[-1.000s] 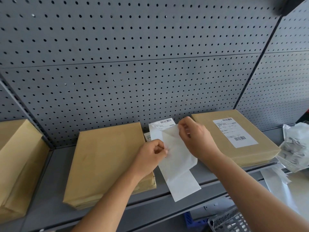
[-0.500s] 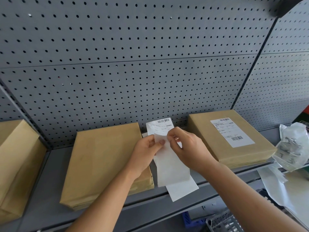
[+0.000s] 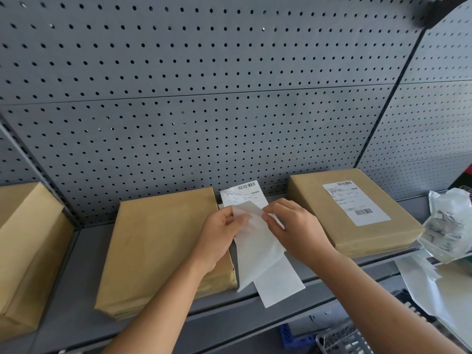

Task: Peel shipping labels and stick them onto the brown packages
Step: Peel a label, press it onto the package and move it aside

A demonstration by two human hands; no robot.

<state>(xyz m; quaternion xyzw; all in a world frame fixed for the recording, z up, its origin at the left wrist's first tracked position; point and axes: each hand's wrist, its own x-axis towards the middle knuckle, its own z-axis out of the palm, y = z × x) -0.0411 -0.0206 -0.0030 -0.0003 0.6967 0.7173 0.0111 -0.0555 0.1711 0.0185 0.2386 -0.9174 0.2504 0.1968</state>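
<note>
A white shipping label (image 3: 242, 195) with a barcode is held up over the shelf gap between two brown packages. My left hand (image 3: 221, 233) pinches its left edge together with the translucent backing sheet (image 3: 258, 251) that hangs down in front of it. My right hand (image 3: 293, 228) pinches the right side of the sheet near the top. The plain brown package (image 3: 158, 246) lies just left of my hands. A second brown package (image 3: 339, 226) on the right carries a stuck label (image 3: 356, 203).
A third brown package (image 3: 23, 246) sits at far left. The grey shelf (image 3: 84, 310) backs onto a perforated panel (image 3: 204, 123). Crumpled plastic and paper (image 3: 449, 223) lie at right, loose white sheets (image 3: 419, 282) below them, and a wire basket (image 3: 342, 341) under the shelf.
My hands have come closer together on the label, and the backing sheet has folded further down away from the printed face. The packages have not moved.
</note>
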